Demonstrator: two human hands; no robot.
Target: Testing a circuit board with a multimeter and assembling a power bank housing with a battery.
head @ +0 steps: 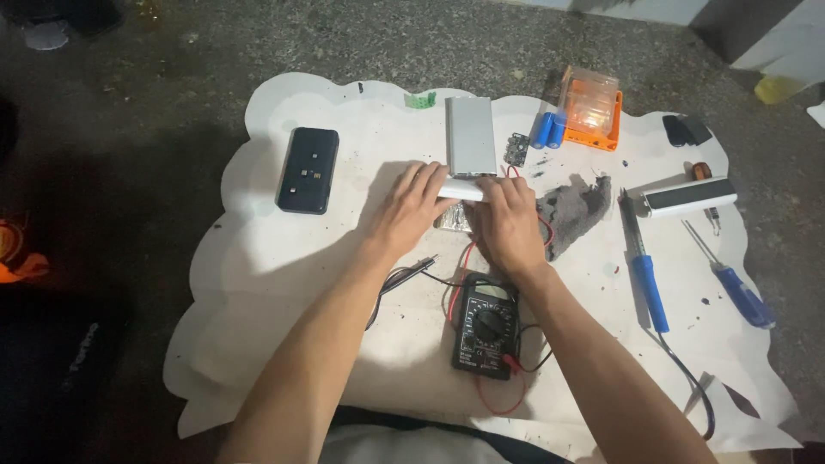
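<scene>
light: strong, from above, falling on the white mat (284, 258) | surroundings: floor beyond the mat left dim | shadows: soft, cast left of the forearms on the mat | glare: mild on mat centre | focus: sharp, slight edge softness

Hands (460, 210) hide most of silvery pack (454, 220); soldering iron (646, 277) cord cut off at btm edge.

Makeshift electronics repair spot: multimeter (486, 325), soldering iron (644, 275), screwdriver (735, 285) on floor sheet (275, 258).

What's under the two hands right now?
Left hand and right hand press a white casing piece; a silvery edge shows beneath. The rest is covered.
</scene>
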